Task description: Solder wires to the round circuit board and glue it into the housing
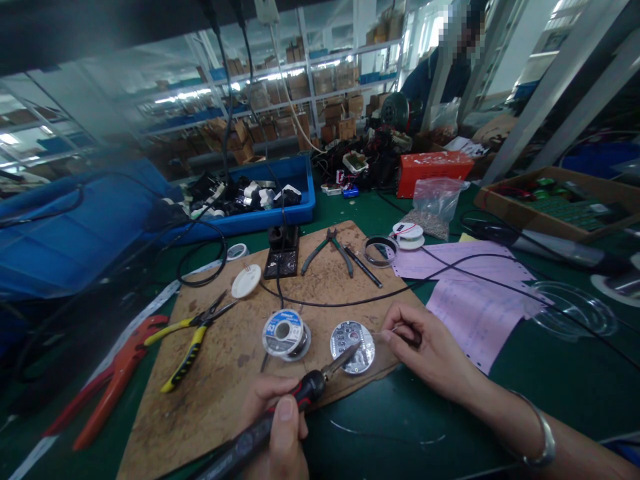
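Observation:
My left hand (283,427) is wrapped round the handle of a soldering iron (311,388). The iron's tip rests on or just above a round circuit board (367,350) lying on the brown work board (220,387); contact is hard to tell. With thumb and fingers pinched, my right hand (425,343) holds a thin wire (379,333) at the right rim of the circuit board. A spool of solder (285,337) stands to the left of the circuit board. Beyond it lie a small white disc (246,281) and a black soldering iron stand (281,253).
Yellow-handled pliers (193,333) and a red-handled cutter (120,380) lie left. Green-handled cutters (327,252) and a black pen-like tool (364,267) lie behind. A black cable (340,305) crosses the work board. Pink papers (465,313), a blue bin (300,212) and a cardboard box (560,220) surround it.

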Motion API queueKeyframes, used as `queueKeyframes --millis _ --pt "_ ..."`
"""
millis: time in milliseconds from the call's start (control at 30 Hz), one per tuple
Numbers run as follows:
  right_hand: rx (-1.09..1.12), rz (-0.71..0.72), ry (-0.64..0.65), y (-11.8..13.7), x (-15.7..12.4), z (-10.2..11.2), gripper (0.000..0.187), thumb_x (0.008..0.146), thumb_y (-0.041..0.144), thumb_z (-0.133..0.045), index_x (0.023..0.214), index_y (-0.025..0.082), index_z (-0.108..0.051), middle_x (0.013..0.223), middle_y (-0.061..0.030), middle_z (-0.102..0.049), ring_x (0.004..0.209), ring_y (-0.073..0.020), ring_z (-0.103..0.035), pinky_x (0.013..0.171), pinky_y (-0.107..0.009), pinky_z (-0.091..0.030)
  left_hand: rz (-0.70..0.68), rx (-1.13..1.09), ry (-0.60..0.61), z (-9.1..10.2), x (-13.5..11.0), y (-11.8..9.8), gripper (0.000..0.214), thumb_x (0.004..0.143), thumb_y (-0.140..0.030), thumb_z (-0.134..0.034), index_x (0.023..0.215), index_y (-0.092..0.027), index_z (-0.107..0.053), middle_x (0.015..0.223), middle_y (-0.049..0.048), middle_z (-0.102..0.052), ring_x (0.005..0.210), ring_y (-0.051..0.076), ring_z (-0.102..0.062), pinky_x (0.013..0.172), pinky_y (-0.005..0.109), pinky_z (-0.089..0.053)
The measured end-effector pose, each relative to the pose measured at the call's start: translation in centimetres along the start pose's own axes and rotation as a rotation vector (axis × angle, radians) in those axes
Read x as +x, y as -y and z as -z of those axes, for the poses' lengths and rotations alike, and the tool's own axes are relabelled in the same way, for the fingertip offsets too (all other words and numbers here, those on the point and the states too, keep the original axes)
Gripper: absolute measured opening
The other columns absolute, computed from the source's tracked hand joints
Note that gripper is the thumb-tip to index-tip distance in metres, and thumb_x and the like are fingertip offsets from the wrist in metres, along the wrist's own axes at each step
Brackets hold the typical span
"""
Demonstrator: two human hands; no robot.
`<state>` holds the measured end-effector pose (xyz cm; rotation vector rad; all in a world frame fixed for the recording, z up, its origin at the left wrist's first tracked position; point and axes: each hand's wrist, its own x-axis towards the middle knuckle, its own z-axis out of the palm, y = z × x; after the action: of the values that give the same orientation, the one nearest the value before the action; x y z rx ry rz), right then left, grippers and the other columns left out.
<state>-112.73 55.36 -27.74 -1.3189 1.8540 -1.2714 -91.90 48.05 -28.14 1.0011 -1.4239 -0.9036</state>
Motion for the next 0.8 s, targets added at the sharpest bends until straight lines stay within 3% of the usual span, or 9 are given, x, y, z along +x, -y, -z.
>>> queueKeyframes --millis 67,233,333,533,700,800 --pt "-0.001 -0.008 0.01 0.1 0.0 0.0 0.016 0.082 0.03 -0.052 0.072 0.018 -0.056 0.055 0.0066 -0.031 0.051 -0.0111 -0.032 0.05 -0.025 -0.025 -0.004 0.025 -0.006 0.1 0.0 0.0 0.023 0.075 -0.038 -0.062 0.062 -0.019 -0.063 0.044 -0.0039 -0.053 0.031 0.007 -0.043 0.031 0.016 -0.033" --pt "0.041 -0.031 0.026 0.2 0.1 -0.1 0.014 0.079 0.028 -0.054 0.072 0.017 -0.057 0.054 0.0069 -0.032 0.051 -0.0105 -0.031 0.049 -0.025 -0.023 0.214 -0.007 -0.089 -1.1 -0.8 -1.4 0.023 0.075 -0.04 -0.06 0.064 -0.019 -0.06 0.038 -0.0077 -0.042 0.035 0.004 -0.038 0.039 0.014 -0.029" --pt "0.03 -0.026 0.02 0.3 0.2 -0.1 0.014 0.079 0.028 -0.053 0.071 0.017 -0.057 0.054 0.007 -0.032 0.051 -0.0104 -0.031 0.049 -0.024 -0.024 0.258 0.032 -0.096 -1.6 -1.1 -2.1 0.025 0.075 -0.043 -0.058 0.065 -0.019 -0.058 0.039 -0.0083 -0.041 0.037 0.005 -0.036 0.042 0.015 -0.03" --pt "0.025 -0.012 0.019 0.4 0.1 -0.1 0.014 0.08 0.027 -0.053 0.071 0.017 -0.057 0.054 0.0069 -0.032 0.05 -0.0102 -0.032 0.049 -0.024 -0.025 0.22 0.038 -0.078 -1.2 -0.7 -1.5 0.027 0.075 -0.044 -0.059 0.064 -0.02 -0.059 0.039 -0.0079 -0.041 0.035 0.005 -0.037 0.038 0.014 -0.03" --pt "0.003 -0.018 0.009 0.2 0.1 -0.1 0.015 0.08 0.028 -0.053 0.072 0.017 -0.057 0.054 0.0069 -0.033 0.05 -0.01 -0.032 0.048 -0.024 -0.024 0.025 0.014 0.041 -0.2 0.1 -0.2 0.023 0.076 -0.039 -0.061 0.063 -0.019 -0.062 0.04 -0.0052 -0.049 0.03 0.007 -0.041 0.03 0.015 -0.032" --pt "0.011 -0.021 0.012 0.1 0.2 -0.1 0.015 0.08 0.029 -0.052 0.071 0.017 -0.057 0.054 0.007 -0.032 0.049 -0.0099 -0.031 0.048 -0.024 -0.024 -0.029 0.058 0.049 0.0 0.2 0.0 0.022 0.078 -0.035 -0.059 0.064 -0.019 -0.062 0.04 -0.0051 -0.05 0.03 0.007 -0.042 0.03 0.015 -0.034"
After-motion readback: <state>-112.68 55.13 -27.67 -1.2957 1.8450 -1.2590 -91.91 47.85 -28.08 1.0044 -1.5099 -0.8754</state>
